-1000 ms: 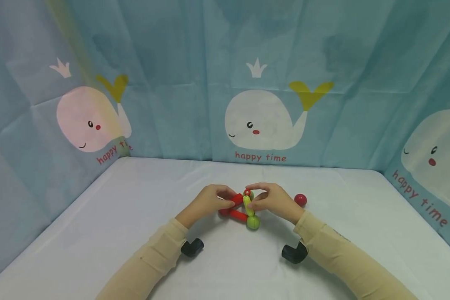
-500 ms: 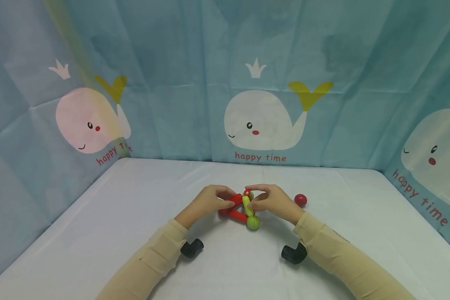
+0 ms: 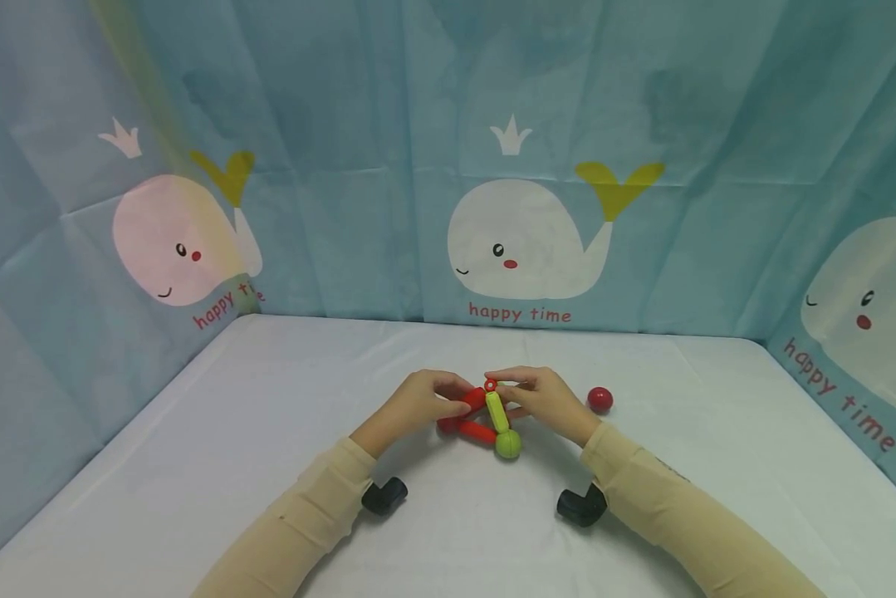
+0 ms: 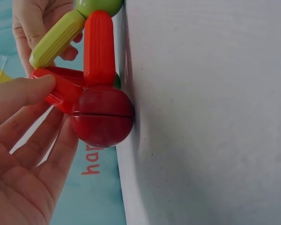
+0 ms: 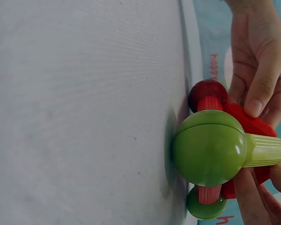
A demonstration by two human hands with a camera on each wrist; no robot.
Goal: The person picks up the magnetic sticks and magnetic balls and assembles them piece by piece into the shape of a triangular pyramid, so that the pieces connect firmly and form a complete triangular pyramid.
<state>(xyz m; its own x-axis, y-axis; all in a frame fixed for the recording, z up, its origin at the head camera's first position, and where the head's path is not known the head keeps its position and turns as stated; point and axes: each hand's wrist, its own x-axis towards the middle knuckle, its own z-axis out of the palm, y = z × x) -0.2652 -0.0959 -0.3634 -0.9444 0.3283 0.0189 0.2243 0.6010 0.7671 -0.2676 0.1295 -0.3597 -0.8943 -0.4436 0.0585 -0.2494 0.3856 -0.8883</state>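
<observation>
Red and yellow-green rods and balls stand joined in a frame on the table. My left hand [image 3: 427, 400] pinches a slanting red rod [image 4: 63, 91] that rises from a dark red ball [image 4: 103, 117]. Opposite it, my right hand [image 3: 545, 399] holds another red rod by its upper end, the thumb and forefinger around it. Between the hands, a yellow-green rod [image 3: 496, 412] leans up from a green ball [image 3: 508, 444]. A low red rod [image 4: 99, 49] links that ball to the red one. A second green ball [image 5: 207, 206] shows low in the right wrist view.
A loose red ball [image 3: 600, 399] lies right of the right hand on the white table [image 3: 462, 531]. Black angled pieces [image 3: 384, 497] sit under each wrist. A blue whale-print cloth [image 3: 343, 249] hangs behind and at both sides.
My right thumb has moved off the yellow-green rod to behind it. The frame's near green ball has shifted slightly right. My left hand keeps its pinch on the red rod.
</observation>
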